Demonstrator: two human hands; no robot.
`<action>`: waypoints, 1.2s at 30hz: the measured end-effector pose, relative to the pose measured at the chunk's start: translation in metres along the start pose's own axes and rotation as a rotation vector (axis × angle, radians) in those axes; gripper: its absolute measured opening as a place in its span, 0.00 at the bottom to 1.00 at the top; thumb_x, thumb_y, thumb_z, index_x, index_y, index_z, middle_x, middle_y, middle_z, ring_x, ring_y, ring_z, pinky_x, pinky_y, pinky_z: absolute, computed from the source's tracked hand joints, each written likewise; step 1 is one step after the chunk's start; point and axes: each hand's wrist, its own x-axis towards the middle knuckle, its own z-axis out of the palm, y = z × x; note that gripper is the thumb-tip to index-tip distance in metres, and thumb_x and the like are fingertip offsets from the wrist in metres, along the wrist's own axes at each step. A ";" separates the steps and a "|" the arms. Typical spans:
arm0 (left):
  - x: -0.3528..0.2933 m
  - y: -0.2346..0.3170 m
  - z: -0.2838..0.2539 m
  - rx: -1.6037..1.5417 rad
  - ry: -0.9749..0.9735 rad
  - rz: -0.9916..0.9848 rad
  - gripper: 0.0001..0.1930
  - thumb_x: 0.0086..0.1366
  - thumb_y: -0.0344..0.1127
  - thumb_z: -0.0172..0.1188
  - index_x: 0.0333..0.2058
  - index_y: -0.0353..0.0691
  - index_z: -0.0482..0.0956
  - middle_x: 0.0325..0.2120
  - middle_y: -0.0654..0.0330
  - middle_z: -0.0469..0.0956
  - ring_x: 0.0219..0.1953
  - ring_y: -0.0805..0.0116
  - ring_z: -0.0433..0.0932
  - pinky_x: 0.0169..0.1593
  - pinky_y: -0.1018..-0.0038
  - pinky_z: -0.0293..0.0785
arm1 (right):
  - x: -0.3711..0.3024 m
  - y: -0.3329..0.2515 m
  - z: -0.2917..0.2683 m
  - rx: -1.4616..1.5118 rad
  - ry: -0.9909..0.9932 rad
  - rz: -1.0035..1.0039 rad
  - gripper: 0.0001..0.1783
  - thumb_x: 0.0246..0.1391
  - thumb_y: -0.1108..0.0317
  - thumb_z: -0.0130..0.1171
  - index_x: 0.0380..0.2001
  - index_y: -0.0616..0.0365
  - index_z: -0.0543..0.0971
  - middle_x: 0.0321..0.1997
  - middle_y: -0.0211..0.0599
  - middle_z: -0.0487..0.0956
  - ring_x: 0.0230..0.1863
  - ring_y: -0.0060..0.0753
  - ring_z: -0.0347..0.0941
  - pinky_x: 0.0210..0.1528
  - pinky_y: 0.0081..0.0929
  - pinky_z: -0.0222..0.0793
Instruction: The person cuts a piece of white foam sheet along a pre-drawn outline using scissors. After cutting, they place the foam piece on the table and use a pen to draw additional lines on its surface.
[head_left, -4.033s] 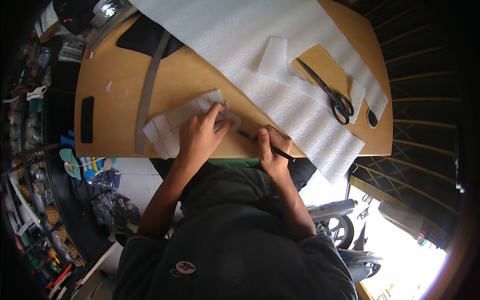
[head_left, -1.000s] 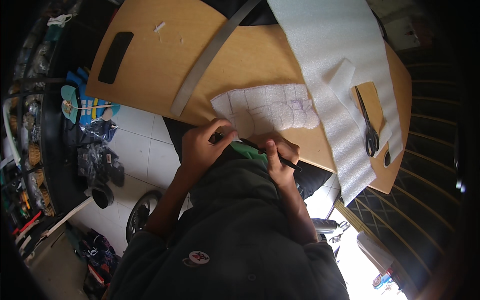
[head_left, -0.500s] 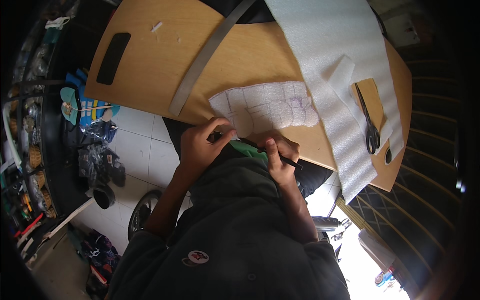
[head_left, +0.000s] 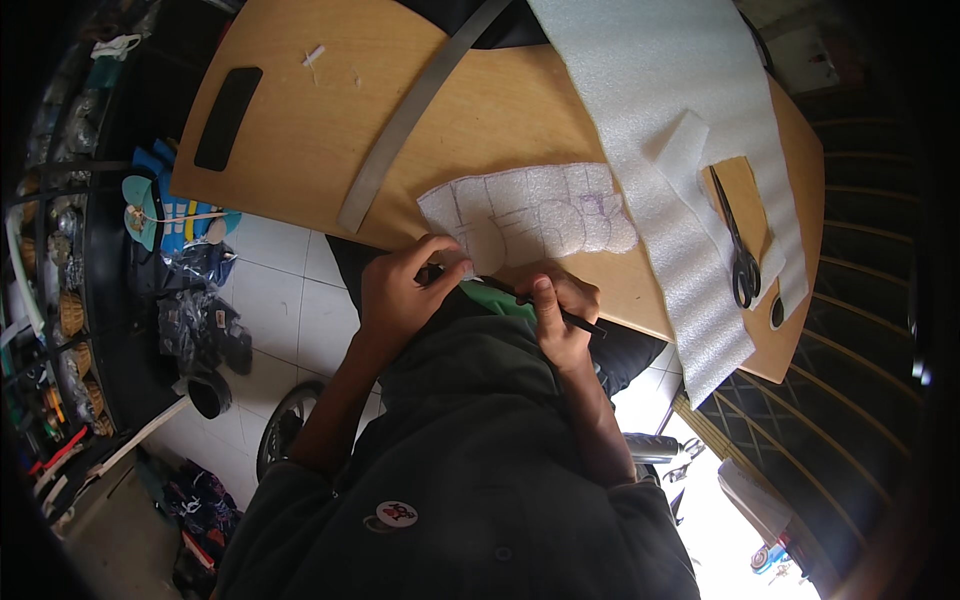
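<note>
A white tiled floor (head_left: pixel 290 300) is seen below a tan wooden counter (head_left: pixel 520 110), which fills the upper part of the view and is flanked on the left by dark shelving crowded with small goods (head_left: pixel 60 330). A long sheet of white foam (head_left: pixel 680 130) is laid across the counter's right side, and a grey metal ruler (head_left: pixel 410 110) is set diagonally near its middle. A black rectangular slab (head_left: pixel 227 117) is placed toward the left corner. A smaller foam piece marked with drawn outlines (head_left: pixel 545 215) is spread at the counter's near edge, just beside both hands. Black-handled scissors (head_left: pixel 738 250) are rested on a tan card atop the foam sheet, well apart from the hands. The left hand (head_left: pixel 405 295) is curled at the counter's edge with its fingers pressed against the marked foam piece; whether anything is held in its grip cannot be told. A thin black pen (head_left: pixel 572 318) is grasped in the grip of the right hand (head_left: pixel 560 315), just below the marked foam.
</note>
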 end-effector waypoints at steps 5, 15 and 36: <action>0.000 0.003 0.000 0.001 -0.003 -0.020 0.11 0.54 0.35 0.71 0.35 0.40 0.81 0.19 0.61 0.78 0.15 0.74 0.66 0.22 0.76 0.62 | -0.005 0.001 -0.005 0.023 0.087 0.058 0.24 0.66 0.62 0.50 0.21 0.68 0.80 0.19 0.38 0.78 0.21 0.27 0.72 0.26 0.24 0.65; 0.000 0.009 -0.003 0.033 -0.034 -0.051 0.12 0.56 0.40 0.70 0.36 0.45 0.80 0.20 0.61 0.79 0.16 0.70 0.73 0.23 0.74 0.67 | -0.008 0.006 -0.011 -0.004 0.188 0.074 0.21 0.64 0.65 0.53 0.21 0.68 0.81 0.16 0.39 0.77 0.18 0.29 0.73 0.24 0.25 0.66; 0.001 0.007 -0.005 -0.035 0.011 0.016 0.07 0.58 0.33 0.67 0.35 0.41 0.80 0.15 0.62 0.73 0.15 0.75 0.68 0.22 0.77 0.63 | -0.016 0.011 -0.030 0.093 0.262 0.163 0.30 0.67 0.50 0.45 0.23 0.69 0.76 0.24 0.40 0.76 0.23 0.27 0.71 0.25 0.22 0.65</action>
